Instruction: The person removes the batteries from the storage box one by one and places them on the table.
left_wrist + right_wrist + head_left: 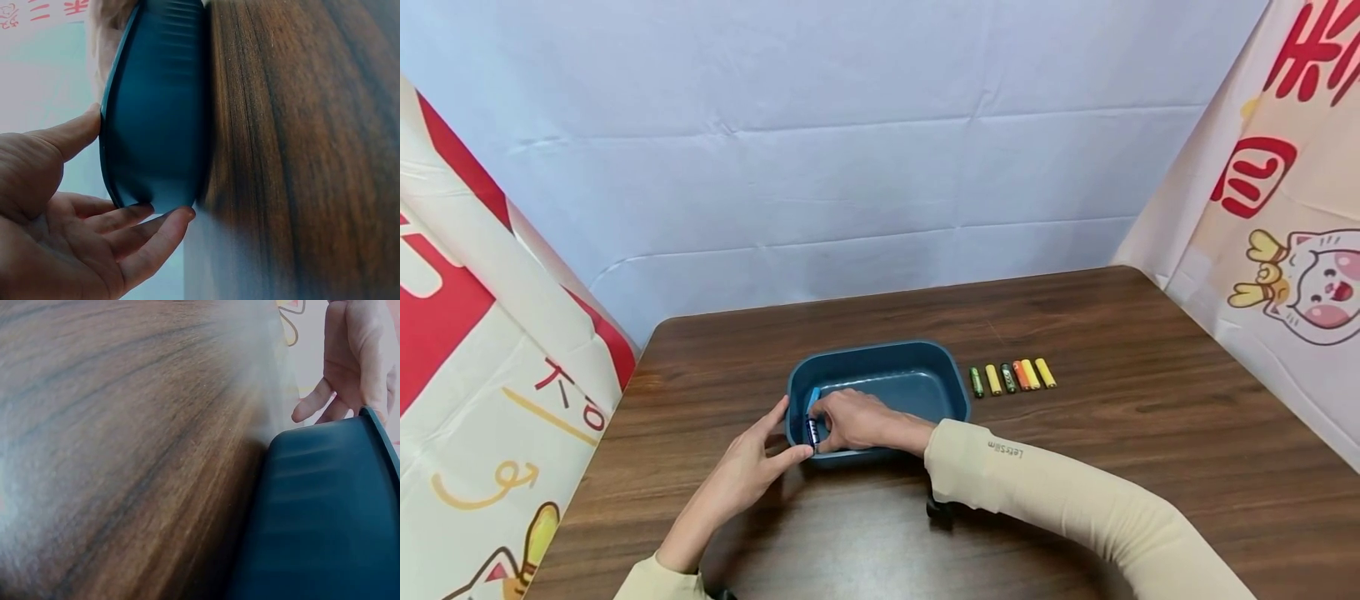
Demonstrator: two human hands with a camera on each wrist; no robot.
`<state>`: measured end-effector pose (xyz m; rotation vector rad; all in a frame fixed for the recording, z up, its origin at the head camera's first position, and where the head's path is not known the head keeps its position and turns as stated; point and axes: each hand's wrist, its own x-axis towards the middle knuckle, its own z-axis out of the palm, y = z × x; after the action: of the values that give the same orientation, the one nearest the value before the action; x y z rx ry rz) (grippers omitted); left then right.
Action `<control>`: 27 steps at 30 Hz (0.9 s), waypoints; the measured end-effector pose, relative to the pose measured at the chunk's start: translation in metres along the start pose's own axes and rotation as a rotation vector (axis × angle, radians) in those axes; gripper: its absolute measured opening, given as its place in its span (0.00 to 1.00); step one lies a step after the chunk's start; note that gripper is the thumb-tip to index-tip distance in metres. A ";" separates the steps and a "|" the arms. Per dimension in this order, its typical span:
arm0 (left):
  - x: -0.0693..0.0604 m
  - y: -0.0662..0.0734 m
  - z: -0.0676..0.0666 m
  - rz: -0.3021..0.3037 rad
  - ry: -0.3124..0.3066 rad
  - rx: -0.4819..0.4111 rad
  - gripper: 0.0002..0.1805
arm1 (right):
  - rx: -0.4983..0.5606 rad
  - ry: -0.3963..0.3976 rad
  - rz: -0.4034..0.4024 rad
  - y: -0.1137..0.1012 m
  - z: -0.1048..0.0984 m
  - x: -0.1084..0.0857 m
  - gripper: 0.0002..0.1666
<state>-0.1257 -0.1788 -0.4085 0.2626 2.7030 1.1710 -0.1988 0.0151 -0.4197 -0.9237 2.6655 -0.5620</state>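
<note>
A dark blue rectangular plastic bin (910, 360) rests on the wooden table. At its near left corner is my left hand (747, 462), thumb on the front rim and fingers along the left wall. The left wrist view has this hand (94, 225) holding the bin's outer side (156, 106). My right hand (861, 419) reaches inside the bin and pinches a dark blue battery (812, 431) at the left end. Just behind that one lies a light blue battery (814, 398). In the right wrist view, the bin's wall (325, 506) hides the right hand.
Several batteries stand in a row right of the bin: a green one (976, 382), a yellow one (993, 380), a black one (1008, 378), an orange one (1021, 375) and further yellow ones (1045, 372). White cloth (865, 167) hangs behind the table (1112, 350), printed banners (1285, 275) at the sides.
</note>
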 end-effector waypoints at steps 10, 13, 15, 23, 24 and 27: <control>-0.002 0.002 -0.001 -0.006 0.001 0.008 0.47 | 0.116 0.012 0.046 0.002 -0.006 -0.005 0.28; -0.002 0.002 -0.002 -0.007 -0.003 0.003 0.47 | 0.139 0.022 0.047 0.004 -0.008 -0.005 0.26; -0.003 0.003 -0.002 -0.009 -0.006 0.002 0.47 | 0.152 0.028 0.044 0.005 -0.009 -0.006 0.24; -0.003 0.004 -0.002 -0.017 -0.010 0.013 0.47 | 0.213 0.035 0.046 0.008 -0.013 -0.008 0.23; -0.003 0.003 -0.002 -0.018 -0.008 0.013 0.47 | 0.221 0.034 0.044 0.008 -0.014 -0.008 0.22; -0.002 0.003 -0.002 -0.020 -0.008 0.017 0.47 | 0.243 0.039 0.034 0.010 -0.015 -0.010 0.20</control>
<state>-0.1235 -0.1787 -0.4044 0.2416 2.7036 1.1403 -0.2021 0.0328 -0.4093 -0.8037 2.5663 -0.8814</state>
